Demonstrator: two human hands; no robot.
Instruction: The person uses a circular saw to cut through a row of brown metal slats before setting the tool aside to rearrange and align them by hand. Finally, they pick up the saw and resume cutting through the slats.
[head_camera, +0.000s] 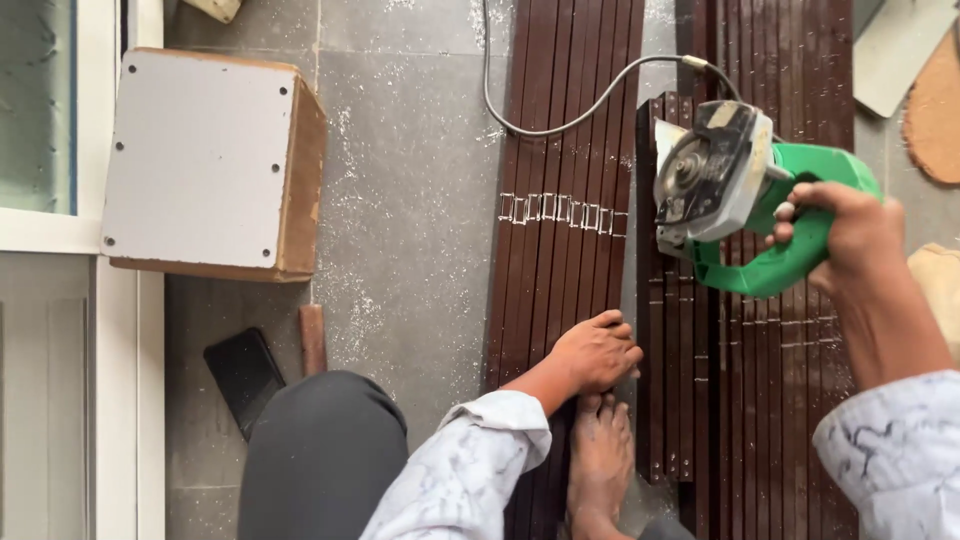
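The right hand (850, 235), at the right of the frame, has its fingers wrapped tight around the green handle of a circular saw (740, 190), which hangs above the dark brown wooden slats (565, 130) in the upper right. The saw's grey guard and blade face left, and its grey cable (560, 125) loops away across the slats toward the top of the frame. The left hand (597, 352), at lower centre, lies palm down on the slats, its fingers spread flat and gripping nothing. A bare foot (600, 465) rests on the same slats just below that hand. A row of pale marks, perhaps chalk, crosses the slats at mid-frame. On the grey floor (400, 200) at upper left stands a white-faced board box (210, 160), and a black flat object (245, 375) lies at lower left.
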